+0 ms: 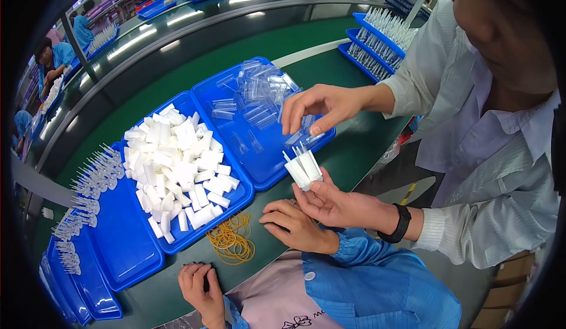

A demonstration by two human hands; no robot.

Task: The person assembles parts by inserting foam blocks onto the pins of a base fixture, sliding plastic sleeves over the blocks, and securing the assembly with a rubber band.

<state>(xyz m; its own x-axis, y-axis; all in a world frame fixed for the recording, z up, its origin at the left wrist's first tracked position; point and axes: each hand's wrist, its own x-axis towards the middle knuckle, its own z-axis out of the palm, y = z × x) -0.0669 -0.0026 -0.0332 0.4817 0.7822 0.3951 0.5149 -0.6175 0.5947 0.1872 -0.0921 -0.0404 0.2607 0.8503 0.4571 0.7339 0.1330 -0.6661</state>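
Note:
My left hand (201, 288) rests at the table's near edge, holding nothing, its fingers loosely bent. My right hand (296, 226) lies on the green table top, fingers apart and nothing in it. Between them is a loose heap of yellow rubber bands (233, 239), close to my right hand but not held. Just beyond, a co-worker's hand with a black wristband (396, 223) holds a small bundle of white plastic pieces (303, 168) with thin prongs pointing up. The co-worker's other hand (330, 108) hovers above it, thumb and fingers apart.
A blue tray (250, 190) is heaped with white plastic pieces (177, 164). Beside it, another blue tray (215, 146) holds clear plastic pieces (259, 93). Pronged clear parts (97, 175) line trays at left. Stacked loaded trays (377, 43) stand far right; the co-worker leans in from the right.

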